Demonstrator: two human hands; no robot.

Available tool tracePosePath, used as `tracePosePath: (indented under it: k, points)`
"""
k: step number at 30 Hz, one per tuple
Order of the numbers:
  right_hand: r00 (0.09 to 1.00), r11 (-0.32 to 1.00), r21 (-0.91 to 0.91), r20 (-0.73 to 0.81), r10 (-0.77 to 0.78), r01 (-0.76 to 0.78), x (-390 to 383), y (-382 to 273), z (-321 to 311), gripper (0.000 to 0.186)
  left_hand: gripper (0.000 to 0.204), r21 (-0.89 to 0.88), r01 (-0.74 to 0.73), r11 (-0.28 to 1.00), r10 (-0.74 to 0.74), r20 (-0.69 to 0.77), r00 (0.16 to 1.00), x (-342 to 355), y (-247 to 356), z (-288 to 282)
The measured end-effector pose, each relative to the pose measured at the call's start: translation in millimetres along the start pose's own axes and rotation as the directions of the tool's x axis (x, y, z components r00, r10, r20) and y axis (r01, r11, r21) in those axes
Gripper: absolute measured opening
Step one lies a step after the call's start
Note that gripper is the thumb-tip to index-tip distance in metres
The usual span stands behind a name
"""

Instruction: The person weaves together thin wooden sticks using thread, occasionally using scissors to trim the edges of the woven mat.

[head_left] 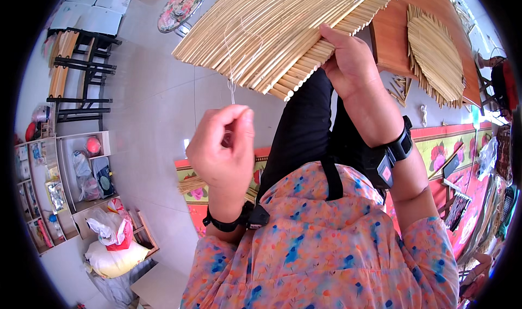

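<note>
A panel of pale straw-like stalks [261, 34], laid side by side, spans the upper middle and is cut along a slanting stepped edge. My right hand [350, 61] grips that edge, thumb on top and fingers underneath. Below the panel's near left corner is my left hand [223, 143], closed with thumb and forefinger pinched together. White thread [232, 88] runs from this pinch up to the panel and loops loosely over its face. Whether a needle is in the pinch cannot be made out.
A second, rounded stalk panel [436, 56] lies on the brown wooden table [389, 45] at right. Behind are a floral round stool [182, 7] and black-legged folded furniture [81, 64]. Shelves [62, 146] with bags line the left. A red floral mat [462, 162] covers floor at right.
</note>
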State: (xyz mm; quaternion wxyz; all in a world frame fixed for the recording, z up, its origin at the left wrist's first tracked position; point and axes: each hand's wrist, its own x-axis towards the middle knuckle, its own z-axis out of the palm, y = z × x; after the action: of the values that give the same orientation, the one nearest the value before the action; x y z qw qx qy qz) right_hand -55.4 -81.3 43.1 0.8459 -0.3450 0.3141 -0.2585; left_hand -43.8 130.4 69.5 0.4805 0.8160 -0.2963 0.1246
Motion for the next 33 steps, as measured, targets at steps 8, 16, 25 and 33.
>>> tracePosePath:
  k: [8, 16, 25, 33]
  points:
    - [1.0, 1.0, -0.008, -0.004, -0.007, 0.007, 2.2, 3.0, -1.1, 0.031, 0.016, 0.081, -0.181, 0.98, 0.183, -0.009, 0.983, 2.4, 1.4, 22.4]
    - [1.0, 1.0, -0.016, 0.004, -0.024, 0.024, 3.3, 9.8, -2.5, 0.031, 0.017, 0.125, -0.178, 0.976, 0.18, -0.005, 0.984, 5.9, 4.3, 22.7]
    - [1.0, 0.999, -0.046, -0.025, -0.007, 0.006, 2.9, 14.4, -1.1, 0.024, 0.016, 0.148, -0.045, 0.988, 0.047, -0.006, 0.999, 1.9, 3.7, 20.5]
    - [1.0, 0.999, -0.042, -0.023, -0.003, 0.002, 9.2, 29.1, -0.8, 0.029, 0.014, 0.144, 0.046, 0.988, -0.052, 0.036, 0.998, -1.9, -13.8, 15.0]
